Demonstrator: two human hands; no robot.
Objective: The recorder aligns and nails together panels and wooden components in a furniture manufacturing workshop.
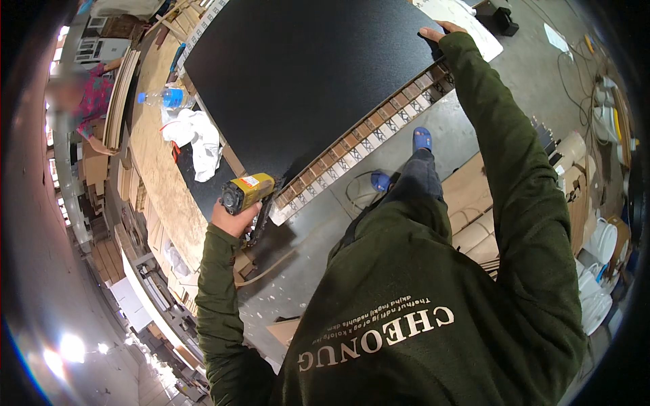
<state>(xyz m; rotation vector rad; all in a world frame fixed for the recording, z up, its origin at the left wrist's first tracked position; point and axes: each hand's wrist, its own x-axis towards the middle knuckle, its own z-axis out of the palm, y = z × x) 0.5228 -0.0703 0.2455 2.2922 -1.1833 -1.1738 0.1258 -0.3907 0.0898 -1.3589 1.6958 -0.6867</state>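
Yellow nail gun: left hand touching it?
Touching. The head view shows the left hand wrapped around the grip of the yellow nail gun, which sits at the corner of the black panel.

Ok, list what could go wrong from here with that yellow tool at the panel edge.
1. The left hand holds the yellow power tool alone at the black panel corner; it might slip off the edge.
2. The right hand grips the far edge at full stretch, so the panel may shift.
3. A cord loops on the floor by the blue sandals; possible trip.
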